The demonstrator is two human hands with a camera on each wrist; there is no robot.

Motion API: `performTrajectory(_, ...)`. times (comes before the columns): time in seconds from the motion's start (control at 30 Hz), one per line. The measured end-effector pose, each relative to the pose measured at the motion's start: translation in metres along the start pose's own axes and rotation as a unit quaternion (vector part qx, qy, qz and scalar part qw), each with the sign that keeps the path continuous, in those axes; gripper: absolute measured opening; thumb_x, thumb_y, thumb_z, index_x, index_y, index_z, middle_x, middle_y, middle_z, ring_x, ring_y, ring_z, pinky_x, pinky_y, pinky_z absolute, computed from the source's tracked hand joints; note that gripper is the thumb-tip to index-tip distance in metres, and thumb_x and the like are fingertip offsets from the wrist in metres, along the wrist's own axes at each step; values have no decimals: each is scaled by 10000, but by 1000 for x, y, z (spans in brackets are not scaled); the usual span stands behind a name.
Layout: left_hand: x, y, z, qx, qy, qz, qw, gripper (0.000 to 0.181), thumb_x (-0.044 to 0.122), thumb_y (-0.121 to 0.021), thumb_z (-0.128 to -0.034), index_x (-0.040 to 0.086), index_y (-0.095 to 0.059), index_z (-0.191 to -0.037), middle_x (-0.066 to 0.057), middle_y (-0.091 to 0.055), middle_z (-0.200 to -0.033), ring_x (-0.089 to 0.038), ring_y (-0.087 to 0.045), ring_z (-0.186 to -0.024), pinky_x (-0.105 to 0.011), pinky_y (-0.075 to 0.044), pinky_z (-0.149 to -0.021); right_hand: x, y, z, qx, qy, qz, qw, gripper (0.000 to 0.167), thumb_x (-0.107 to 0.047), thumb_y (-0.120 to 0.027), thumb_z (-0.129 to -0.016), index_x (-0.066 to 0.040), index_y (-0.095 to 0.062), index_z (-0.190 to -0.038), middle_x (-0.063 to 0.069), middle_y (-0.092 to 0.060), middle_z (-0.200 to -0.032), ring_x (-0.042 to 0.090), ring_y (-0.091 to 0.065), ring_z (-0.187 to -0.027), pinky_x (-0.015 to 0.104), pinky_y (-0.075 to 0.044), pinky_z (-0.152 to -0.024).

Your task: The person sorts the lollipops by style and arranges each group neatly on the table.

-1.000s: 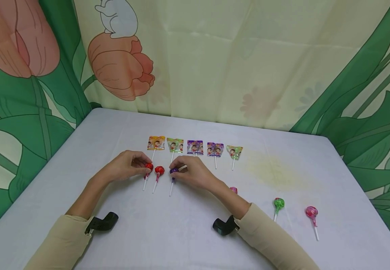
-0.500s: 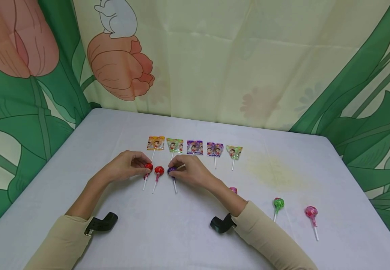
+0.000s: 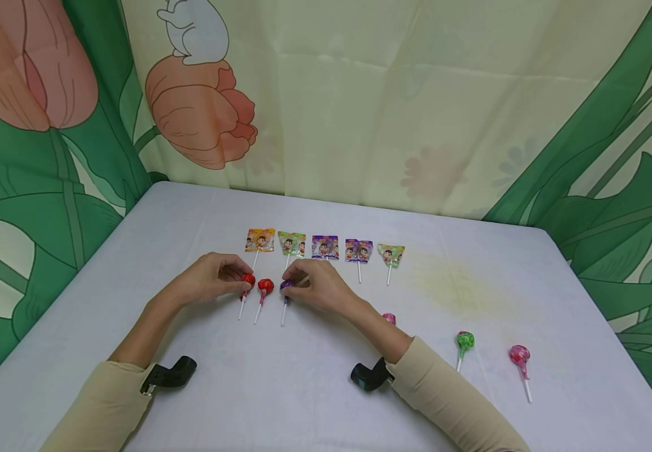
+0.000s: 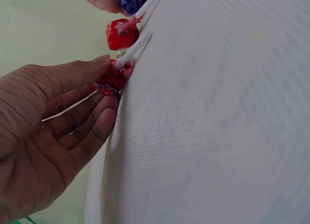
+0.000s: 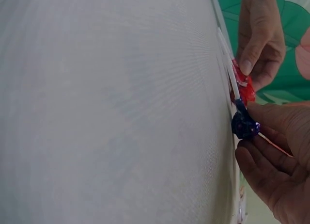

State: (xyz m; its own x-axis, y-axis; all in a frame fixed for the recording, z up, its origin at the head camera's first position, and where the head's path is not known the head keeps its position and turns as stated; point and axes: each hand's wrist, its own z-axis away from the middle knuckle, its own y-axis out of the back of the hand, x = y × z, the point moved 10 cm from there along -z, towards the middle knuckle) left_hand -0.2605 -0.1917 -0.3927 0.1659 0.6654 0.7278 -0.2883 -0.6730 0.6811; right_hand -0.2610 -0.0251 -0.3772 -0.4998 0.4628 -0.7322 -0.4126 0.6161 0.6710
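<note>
My left hand [image 3: 210,277] pinches the head of a red lollipop [image 4: 111,78] between thumb and fingers, its white stick pointing toward me on the table. Just right of it lies a second red lollipop [image 3: 266,286], untouched, between the two hands. A purple lollipop [image 5: 244,124] is pinched by its round head in my right hand [image 3: 322,287], the stick also toward me. Behind the hands runs a row of flat-wrapped lollipops: an orange one [image 3: 260,240], a green one [image 3: 292,243], two purple ones [image 3: 325,247] and another green one [image 3: 391,254].
To the right on the white table [image 3: 269,389] lie a green round lollipop [image 3: 465,341] and a pink one [image 3: 520,355]. Another pink lollipop [image 3: 390,318] is partly hidden behind my right forearm. A patterned curtain [image 3: 348,113] hangs along the table's back edge.
My right hand has shifted slightly left with the purple lollipop, whose stick swung right and then back, now nearly in line with the others. The left hand stays in place.
</note>
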Motion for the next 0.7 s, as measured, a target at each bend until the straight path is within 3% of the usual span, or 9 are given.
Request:
performTrajectory(0.33, 0, 0, 0, -16, -1, 8, 10000, 269, 149, -804, -896, 31, -726, -1124, -44, -711, -978, -190, -626, -900, -338, -538, -835, 2, 1, 1, 35, -102, 63, 9999, 208, -124, -800, -897, -38, -716, -1067, 48, -753, -1003, 151, -703, -937, 276, -586, -849)
performTrajectory(0.7, -1, -1, 0, -15, 103, 22, 9999, 263, 147, -801, -897, 34, -726, -1123, -50, -706, -983, -196, -621, -904, -341, -536, -836, 0, 16, 16, 182, -193, -109, 9996, 212, -133, -778, -914, -30, -713, -1087, 88, -739, -1077, 240, -696, -1028, 261, -588, -852)
